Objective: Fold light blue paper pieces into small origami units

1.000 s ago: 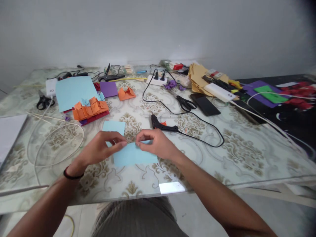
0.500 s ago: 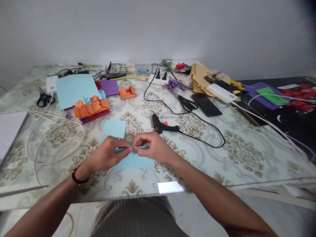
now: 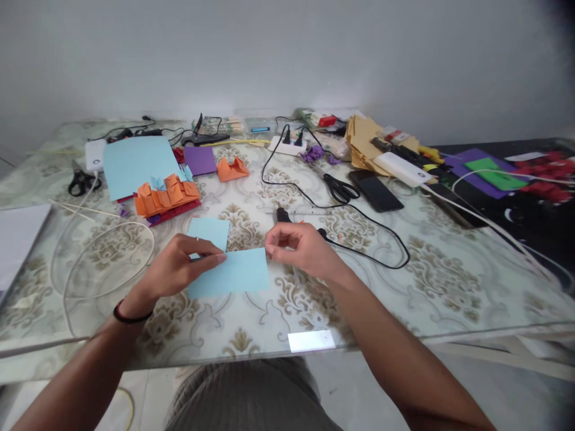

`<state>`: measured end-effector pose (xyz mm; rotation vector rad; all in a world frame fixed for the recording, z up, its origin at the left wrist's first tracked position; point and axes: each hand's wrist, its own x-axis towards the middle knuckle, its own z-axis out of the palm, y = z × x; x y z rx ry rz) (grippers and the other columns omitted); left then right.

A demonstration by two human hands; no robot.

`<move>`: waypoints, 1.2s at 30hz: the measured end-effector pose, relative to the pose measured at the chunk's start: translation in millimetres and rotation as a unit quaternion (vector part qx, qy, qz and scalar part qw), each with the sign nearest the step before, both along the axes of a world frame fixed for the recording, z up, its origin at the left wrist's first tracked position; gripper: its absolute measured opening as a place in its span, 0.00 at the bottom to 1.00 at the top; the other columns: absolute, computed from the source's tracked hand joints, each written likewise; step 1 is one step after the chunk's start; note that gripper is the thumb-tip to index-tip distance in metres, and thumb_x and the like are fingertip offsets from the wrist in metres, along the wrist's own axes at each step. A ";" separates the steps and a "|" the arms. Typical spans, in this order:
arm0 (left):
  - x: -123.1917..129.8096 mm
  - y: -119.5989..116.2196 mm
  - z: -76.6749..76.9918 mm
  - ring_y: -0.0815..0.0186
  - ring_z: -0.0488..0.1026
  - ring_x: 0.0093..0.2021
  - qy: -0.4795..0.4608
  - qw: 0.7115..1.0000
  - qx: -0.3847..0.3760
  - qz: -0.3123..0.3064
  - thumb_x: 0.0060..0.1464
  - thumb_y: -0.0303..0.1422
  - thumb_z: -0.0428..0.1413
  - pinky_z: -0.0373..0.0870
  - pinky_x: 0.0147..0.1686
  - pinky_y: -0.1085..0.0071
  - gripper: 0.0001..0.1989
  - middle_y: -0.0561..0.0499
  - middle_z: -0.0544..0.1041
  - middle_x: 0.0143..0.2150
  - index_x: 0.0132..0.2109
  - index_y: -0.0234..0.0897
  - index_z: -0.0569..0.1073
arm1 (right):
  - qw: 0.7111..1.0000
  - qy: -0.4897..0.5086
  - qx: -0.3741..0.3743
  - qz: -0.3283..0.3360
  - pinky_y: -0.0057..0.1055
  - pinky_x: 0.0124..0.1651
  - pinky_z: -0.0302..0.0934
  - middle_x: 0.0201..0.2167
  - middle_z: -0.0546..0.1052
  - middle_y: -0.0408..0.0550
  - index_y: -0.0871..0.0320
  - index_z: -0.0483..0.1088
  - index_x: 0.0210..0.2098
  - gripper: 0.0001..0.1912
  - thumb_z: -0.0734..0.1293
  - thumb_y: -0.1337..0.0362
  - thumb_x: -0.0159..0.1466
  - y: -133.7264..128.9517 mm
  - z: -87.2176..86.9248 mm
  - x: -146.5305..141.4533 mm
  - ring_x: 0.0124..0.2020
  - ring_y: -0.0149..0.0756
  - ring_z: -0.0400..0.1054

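Note:
A light blue sheet of paper [image 3: 238, 274] is held between my two hands over the patterned table. My left hand [image 3: 182, 263] pinches its upper edge left of the middle, thumb on the near side. With thumb and fingertips, my right hand [image 3: 296, 245] grips the sheet's upper right corner. Behind the left fingers a second light blue piece of paper [image 3: 211, 232] lies on the table. Just beyond the right hand is a black glue gun [image 3: 282, 215], mostly covered by that hand.
Folded orange paper pieces [image 3: 166, 196] lie left of centre, near a large light blue sheet [image 3: 139, 161] and a purple square [image 3: 200, 160]. Scissors [image 3: 341, 189] and a black phone [image 3: 376, 190] lie to the right. A black cord [image 3: 390, 230] loops across the table.
My hands have moved apart along the paper's upper edge, the left going left and the right going right to the corner. The sheet is now stretched flat between them.

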<state>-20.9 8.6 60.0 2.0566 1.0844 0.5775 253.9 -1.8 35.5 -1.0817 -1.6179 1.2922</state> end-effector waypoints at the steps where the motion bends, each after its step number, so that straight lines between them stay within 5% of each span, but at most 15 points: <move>1: 1.3 -0.5 -0.8 0.68 0.77 0.30 0.003 1.000 0.001 0.000 0.63 0.38 0.60 0.69 0.30 0.75 0.11 0.53 0.85 0.32 0.35 0.39 0.84 | 1.000 0.005 0.002 -0.001 0.30 0.38 0.66 0.28 0.77 0.44 0.58 0.73 0.31 0.06 0.71 0.62 0.59 0.2 0.0 -0.2 0.30 0.33 0.70; 5: 9.5 -4.8 -5.5 0.67 0.79 0.33 0.013 1.000 -0.002 -0.010 0.64 0.39 0.58 0.71 0.33 0.75 0.12 0.52 0.86 0.35 0.39 0.38 0.84 | 0.999 -0.027 0.018 0.015 0.30 0.42 0.67 0.38 0.81 0.48 0.58 0.77 0.40 0.10 0.72 0.59 0.62 -3.3 -4.6 -9.4 0.39 0.37 0.75; 10: 13.9 -7.1 -8.7 0.67 0.78 0.34 0.008 1.000 0.003 -0.011 0.65 0.36 0.57 0.71 0.34 0.75 0.11 0.51 0.85 0.38 0.42 0.38 0.83 | 0.992 -0.123 0.033 0.011 0.28 0.32 0.58 0.33 0.81 0.45 0.57 0.79 0.36 0.09 0.70 0.59 0.65 -7.3 -11.9 -20.3 0.31 0.34 0.70; 17: 7.9 -2.4 -9.2 0.68 0.77 0.33 0.032 0.999 -0.004 0.011 0.65 0.38 0.57 0.70 0.34 0.75 0.11 0.53 0.85 0.37 0.43 0.38 0.83 | 0.994 -0.104 0.008 -0.032 0.28 0.24 0.48 0.26 0.75 0.41 0.57 0.79 0.36 0.11 0.71 0.55 0.64 -4.2 -11.9 -13.2 0.21 0.28 0.56; 27: -8.8 8.2 -7.4 0.69 0.72 0.27 0.032 0.998 -0.029 0.039 0.63 0.45 0.59 0.69 0.27 0.76 0.19 0.52 0.82 0.31 0.53 0.37 0.82 | 0.999 -0.026 -0.009 -0.046 0.26 0.26 0.54 0.25 0.72 0.41 0.60 0.77 0.34 0.14 0.73 0.53 0.62 3.9 -8.1 1.9 0.24 0.29 0.60; 36: -4.3 4.9 -3.6 0.69 0.74 0.31 -0.006 0.997 -0.071 -0.029 0.65 0.38 0.56 0.71 0.31 0.76 0.21 0.52 0.82 0.34 0.62 0.37 0.74 | 0.998 -0.050 0.008 -0.045 0.26 0.26 0.51 0.21 0.65 0.38 0.61 0.78 0.36 0.15 0.73 0.54 0.62 6.0 -9.8 2.7 0.23 0.28 0.56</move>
